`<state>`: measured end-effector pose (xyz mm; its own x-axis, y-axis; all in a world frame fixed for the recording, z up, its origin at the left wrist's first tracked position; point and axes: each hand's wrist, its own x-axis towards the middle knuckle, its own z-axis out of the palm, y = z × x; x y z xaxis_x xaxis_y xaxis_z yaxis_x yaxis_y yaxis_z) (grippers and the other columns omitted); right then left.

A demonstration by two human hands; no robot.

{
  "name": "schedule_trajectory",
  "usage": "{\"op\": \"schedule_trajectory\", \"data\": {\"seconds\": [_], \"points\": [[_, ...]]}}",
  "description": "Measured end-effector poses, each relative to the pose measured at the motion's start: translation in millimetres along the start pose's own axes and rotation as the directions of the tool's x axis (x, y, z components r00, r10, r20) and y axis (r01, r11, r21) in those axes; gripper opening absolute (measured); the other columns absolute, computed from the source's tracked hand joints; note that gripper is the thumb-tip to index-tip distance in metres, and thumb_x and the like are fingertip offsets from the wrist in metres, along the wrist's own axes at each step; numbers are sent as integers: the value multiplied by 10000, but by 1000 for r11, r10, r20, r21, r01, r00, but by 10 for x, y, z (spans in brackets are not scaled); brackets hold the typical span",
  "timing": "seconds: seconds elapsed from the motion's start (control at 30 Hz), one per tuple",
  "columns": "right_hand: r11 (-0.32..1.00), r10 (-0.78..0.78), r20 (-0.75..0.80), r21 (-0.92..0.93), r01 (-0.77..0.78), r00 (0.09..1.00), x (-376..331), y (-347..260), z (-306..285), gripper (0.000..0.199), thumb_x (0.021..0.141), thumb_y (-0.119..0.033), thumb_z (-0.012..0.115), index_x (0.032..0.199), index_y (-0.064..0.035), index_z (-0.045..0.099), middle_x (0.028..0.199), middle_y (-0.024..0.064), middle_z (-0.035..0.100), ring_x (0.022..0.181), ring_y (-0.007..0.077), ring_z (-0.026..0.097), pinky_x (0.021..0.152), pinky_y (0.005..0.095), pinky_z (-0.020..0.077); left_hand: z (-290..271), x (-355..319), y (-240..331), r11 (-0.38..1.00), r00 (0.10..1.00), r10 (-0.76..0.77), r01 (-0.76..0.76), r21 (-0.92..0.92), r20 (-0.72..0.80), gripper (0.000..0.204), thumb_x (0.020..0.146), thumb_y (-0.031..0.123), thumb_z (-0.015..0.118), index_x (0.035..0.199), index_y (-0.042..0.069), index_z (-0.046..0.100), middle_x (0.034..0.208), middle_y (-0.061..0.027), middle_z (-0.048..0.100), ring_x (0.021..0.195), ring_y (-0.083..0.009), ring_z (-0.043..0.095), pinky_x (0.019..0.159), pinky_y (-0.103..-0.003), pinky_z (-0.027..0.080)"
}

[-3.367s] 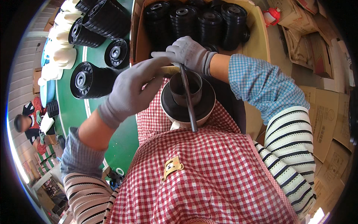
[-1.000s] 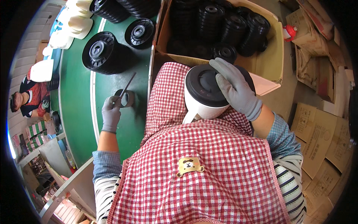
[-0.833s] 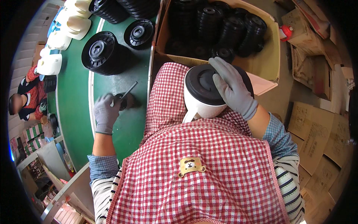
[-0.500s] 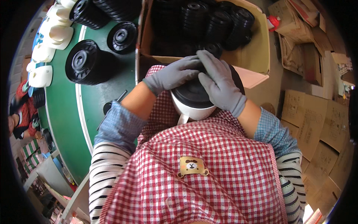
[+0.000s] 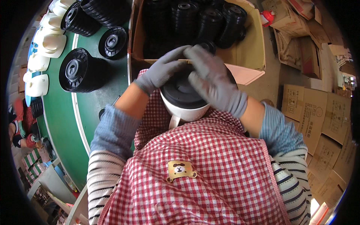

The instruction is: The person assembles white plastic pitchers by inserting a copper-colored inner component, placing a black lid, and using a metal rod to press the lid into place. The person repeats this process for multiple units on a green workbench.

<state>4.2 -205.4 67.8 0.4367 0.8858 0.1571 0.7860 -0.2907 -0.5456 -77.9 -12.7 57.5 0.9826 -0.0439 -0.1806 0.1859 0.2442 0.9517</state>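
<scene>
Two gloved hands rest on one white round housing [image 5: 183, 110] held against the person's lap, over a red-checked apron [image 5: 210, 168]. A dark round insert [image 5: 180, 90] sits in the housing's open top. The left hand [image 5: 163, 69] lies across the upper left rim of the insert, fingers spread and laid flat, its grip apart and closed on nothing. The right hand [image 5: 212, 80] covers the right side of the insert, fingers likewise extended and pressed down on the surface, not clamped around anything.

Just beyond the hands stands an open cardboard box [image 5: 251, 48] holding stacks of black round parts [image 5: 202, 20]. To the person's left runs a green table [image 5: 63, 112] carrying a stack of black discs [image 5: 77, 71], a single black disc [image 5: 112, 41] and, at its far edge, white moulded housings [image 5: 50, 43]. Flattened cartons [image 5: 311, 112] lie on the floor to the right.
</scene>
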Motion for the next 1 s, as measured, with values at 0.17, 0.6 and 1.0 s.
{"op": "schedule_trajectory", "data": {"seconds": [0.17,0.6,1.0], "points": [[999,-13,-52,49,15,999,-114,-62,126,770,950,-479,560,1575,-90,334,1569,208,389,1434,404,374,1178,605,212,-87,-111,-376,1000,997,-13,14,-14,74,547,1011,142,560,1523,23,406,1504,-135,463,1342,-197,485,1118,-321,410],[993,11,-55,119,-5,998,132,320,116,673,1010,-397,542,1604,-187,305,1630,168,315,1505,353,281,1224,534,152,611,-523,125,917,923,368,-342,204,-107,543,994,147,559,1482,-45,422,1424,-253,516,1327,-368,518,1142,-405,383],[994,-6,81,110,-3,997,-1,443,163,791,945,-315,609,1626,-163,237,1661,183,252,1541,366,207,1238,538,97,223,-347,-241,983,987,157,-160,91,37,834,1021,395,536,1598,-61,142,1572,-231,347,1475,-289,327,1209,-383,269]]}}
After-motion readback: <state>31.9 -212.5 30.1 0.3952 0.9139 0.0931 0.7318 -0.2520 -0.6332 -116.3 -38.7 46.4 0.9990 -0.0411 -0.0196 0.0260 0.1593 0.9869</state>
